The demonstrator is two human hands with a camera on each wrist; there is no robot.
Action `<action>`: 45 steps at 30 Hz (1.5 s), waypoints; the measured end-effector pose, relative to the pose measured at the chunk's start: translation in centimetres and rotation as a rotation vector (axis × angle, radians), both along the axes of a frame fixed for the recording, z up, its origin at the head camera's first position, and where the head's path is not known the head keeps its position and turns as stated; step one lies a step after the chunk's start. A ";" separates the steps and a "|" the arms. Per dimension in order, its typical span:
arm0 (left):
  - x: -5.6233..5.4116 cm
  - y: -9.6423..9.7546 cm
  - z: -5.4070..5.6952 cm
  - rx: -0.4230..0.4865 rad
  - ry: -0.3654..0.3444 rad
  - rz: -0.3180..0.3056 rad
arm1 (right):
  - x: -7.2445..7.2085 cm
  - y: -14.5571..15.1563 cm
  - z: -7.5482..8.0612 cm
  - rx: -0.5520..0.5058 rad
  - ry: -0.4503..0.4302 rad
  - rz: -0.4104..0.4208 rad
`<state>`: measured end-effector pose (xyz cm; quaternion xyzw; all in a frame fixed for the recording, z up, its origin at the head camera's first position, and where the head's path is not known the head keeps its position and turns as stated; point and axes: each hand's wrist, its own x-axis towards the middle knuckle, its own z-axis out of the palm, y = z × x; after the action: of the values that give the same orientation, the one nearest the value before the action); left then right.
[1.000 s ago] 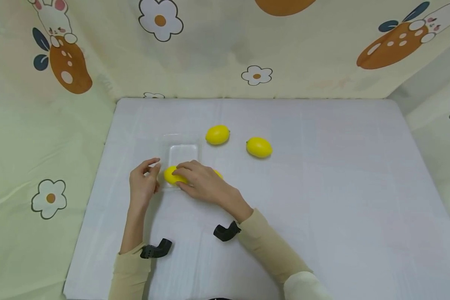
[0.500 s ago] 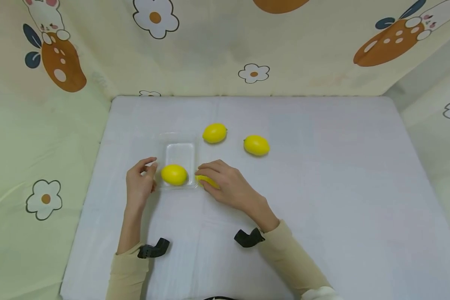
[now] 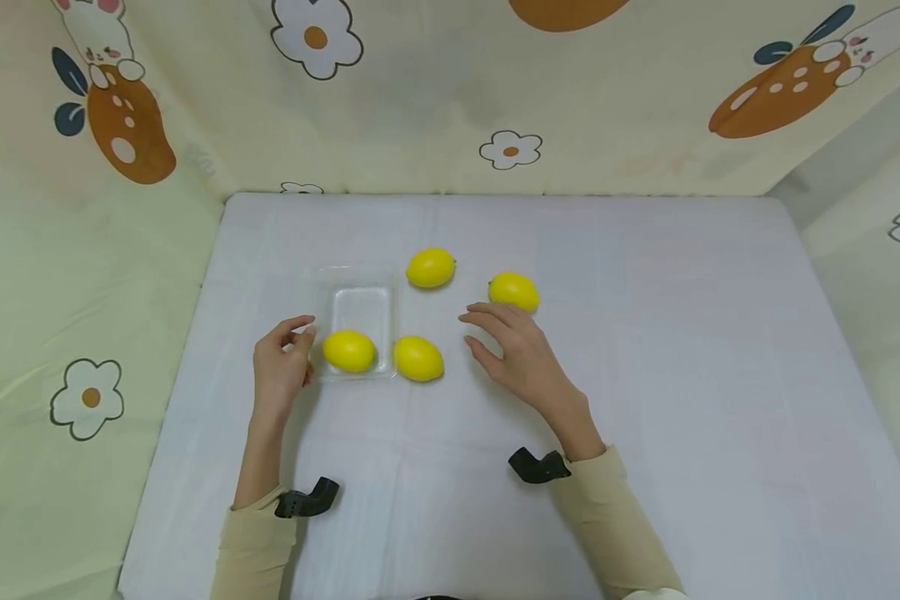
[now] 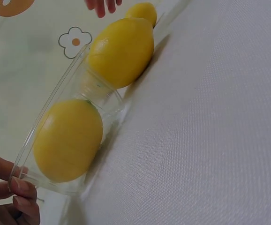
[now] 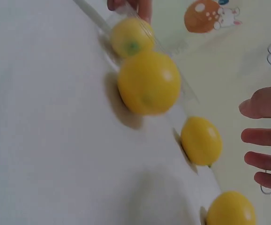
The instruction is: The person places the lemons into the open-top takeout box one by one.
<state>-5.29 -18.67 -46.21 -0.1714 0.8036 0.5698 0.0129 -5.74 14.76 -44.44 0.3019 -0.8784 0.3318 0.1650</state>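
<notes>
A clear plastic box stands on the left part of the table with one yellow lemon inside, at its near end. My left hand pinches the box's rim, as the left wrist view shows with the fingers on its edge. Just right of the box, a second lemon lies on the table. My right hand is spread and holds nothing, its fingertips in front of a third lemon, which it overlaps in the head view. Another lemon lies behind and left of it.
A white cloth covers the table. Behind and beside it hang cream curtains printed with flowers and rabbits. Each wrist carries a black camera mount. A dark curved edge shows at the bottom.
My right hand has let go of the lemon in the box, passed over the lemon beside it, and moved right towards the far-right lemon. The left hand stays at the box.
</notes>
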 end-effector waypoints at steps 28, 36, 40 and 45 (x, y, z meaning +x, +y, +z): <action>-0.1 -0.1 -0.2 -0.012 -0.011 0.005 | -4.7 4.6 -3.8 0.034 -0.229 -0.251; -0.1 0.0 -0.2 -0.016 -0.003 0.007 | -5.1 5.0 -4.5 -0.029 -0.236 -0.227; 0.0 0.0 -0.2 -0.008 -0.001 0.006 | -5.1 5.0 -4.9 -0.055 -0.233 -0.217; 0.0 0.0 -0.2 0.012 -0.004 0.006 | -5.0 5.0 -5.2 -0.066 -0.247 -0.227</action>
<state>-5.31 -18.63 -46.38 -0.1750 0.7996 0.5743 0.0136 -10.75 19.76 -49.65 0.1520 -0.9090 0.3743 0.1023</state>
